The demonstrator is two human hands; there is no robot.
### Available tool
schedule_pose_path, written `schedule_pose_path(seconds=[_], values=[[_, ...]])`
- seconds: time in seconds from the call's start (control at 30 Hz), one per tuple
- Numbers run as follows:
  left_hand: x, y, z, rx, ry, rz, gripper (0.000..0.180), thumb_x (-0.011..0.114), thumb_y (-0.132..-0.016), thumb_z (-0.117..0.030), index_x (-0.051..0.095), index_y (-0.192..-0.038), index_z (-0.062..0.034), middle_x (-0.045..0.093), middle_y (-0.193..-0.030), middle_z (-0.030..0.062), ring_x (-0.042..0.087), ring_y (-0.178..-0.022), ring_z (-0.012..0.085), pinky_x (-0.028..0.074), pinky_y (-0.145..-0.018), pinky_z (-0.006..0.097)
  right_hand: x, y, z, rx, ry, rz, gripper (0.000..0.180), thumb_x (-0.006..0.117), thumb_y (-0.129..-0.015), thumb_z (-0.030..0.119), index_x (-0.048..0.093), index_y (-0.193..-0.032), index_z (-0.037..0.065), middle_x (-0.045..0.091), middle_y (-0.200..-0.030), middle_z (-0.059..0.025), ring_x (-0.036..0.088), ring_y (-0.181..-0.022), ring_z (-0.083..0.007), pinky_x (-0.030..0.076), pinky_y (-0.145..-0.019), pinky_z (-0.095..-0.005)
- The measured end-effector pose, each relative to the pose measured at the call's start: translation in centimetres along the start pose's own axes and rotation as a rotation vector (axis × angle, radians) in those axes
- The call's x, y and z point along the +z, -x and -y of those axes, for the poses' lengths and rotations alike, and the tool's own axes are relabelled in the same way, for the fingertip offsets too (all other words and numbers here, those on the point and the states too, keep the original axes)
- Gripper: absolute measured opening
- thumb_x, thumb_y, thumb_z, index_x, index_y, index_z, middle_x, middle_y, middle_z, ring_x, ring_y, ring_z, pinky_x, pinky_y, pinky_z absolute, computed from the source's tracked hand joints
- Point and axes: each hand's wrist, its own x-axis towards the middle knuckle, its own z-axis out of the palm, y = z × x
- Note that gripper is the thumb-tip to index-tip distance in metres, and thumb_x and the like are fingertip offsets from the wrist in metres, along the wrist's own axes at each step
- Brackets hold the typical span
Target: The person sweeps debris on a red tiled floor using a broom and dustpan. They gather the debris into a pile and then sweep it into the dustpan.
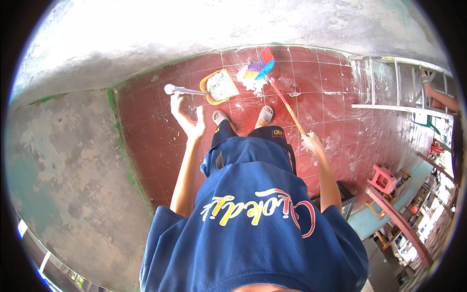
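Observation:
My right hand [313, 142] is closed around the wooden end of a broom stick [294, 116]. The stick has a red-patterned upper part and slants down to a broom head [260, 68] with red, blue, purple and yellow bristles on the floor. White scraps [254, 84] lie under and beside the bristles. To the left, an orange-yellow dustpan [211, 100] holds a heap of white debris [222, 86]. Its pale long handle [189, 91] points toward my left hand [188, 121]. That hand has its thumb spread wide, and its fingertips are at the handle's knobbed end.
Red tiles [160, 146] with whitish smears cover the floor. A pale wall [194, 29] runs along the far side, a stained low wall [73, 170] on the left. A metal ladder [384, 107] and another person's leg [440, 100] are far right, a pink stool [383, 179] nearer.

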Motion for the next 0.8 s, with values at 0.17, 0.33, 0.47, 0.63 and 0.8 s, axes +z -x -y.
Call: schedule_pose_path(seconds=[0.17,0.33,0.47,0.63,0.8], values=[[8.9,5.9,-2.3,-0.439,0.152,0.459,0.055,0.066,-0.082,-0.012,0.039,-0.129,-0.0030,0.054,-0.121,0.0155,0.055,-0.111,0.0260,0.042,-0.095,0.037,-3.5,0.0,-5.5,-0.234,0.278,-0.143,0.031,0.052,-0.091,0.023,0.060,-0.103,-0.005,0.058,-0.060,-0.0109,0.056,-0.050,-0.0199,0.044,-0.047,-0.0360],[12.2,13.6,-0.9,-0.770,0.261,0.515,0.051,0.066,-0.086,-0.022,0.042,-0.127,-0.0050,0.059,-0.114,0.0139,0.060,-0.104,0.0228,0.048,-0.089,0.034,-8.6,-3.9,-12.2,-0.418,0.299,-0.273,0.039,0.049,-0.091,0.021,0.054,-0.127,0.006,0.060,-0.063,-0.0132,0.058,-0.053,-0.0225,0.046,-0.051,-0.0382],[10.8,18.2,-2.2,-0.895,0.050,0.470,0.048,0.063,-0.088,-0.023,0.042,-0.127,-0.0048,0.059,-0.115,0.0150,0.060,-0.105,0.0236,0.049,-0.089,0.035,-12.6,-4.7,-13.1,-0.214,0.295,-0.119,0.040,0.048,-0.092,0.022,0.054,-0.129,0.011,0.062,-0.065,-0.0143,0.059,-0.053,-0.0225,0.046,-0.052,-0.0381],[7.0,26.8,-3.2,-1.160,-0.125,0.279,0.048,0.062,-0.088,-0.024,0.042,-0.127,-0.0063,0.059,-0.115,0.0171,0.061,-0.103,0.0272,0.050,-0.087,0.038,-13.7,-5.3,-13.5,-0.110,0.258,0.102,0.037,0.045,-0.093,0.029,0.059,-0.123,0.012,0.063,-0.069,-0.0172,0.063,-0.060,-0.0251,0.048,-0.057,-0.0384],[5.1,30.6,-6.9,-1.176,-0.309,0.443,0.048,0.063,-0.087,-0.026,0.042,-0.126,-0.0058,0.061,-0.112,0.0185,0.062,-0.101,0.0291,0.051,-0.084,0.039,-9.4,-11.0,-18.2,-0.354,-0.016,0.119,0.034,0.045,-0.091,0.026,0.062,-0.115,0.008,0.064,-0.088,-0.0270,0.064,-0.084,-0.0377,0.048,-0.070,-0.0439]])
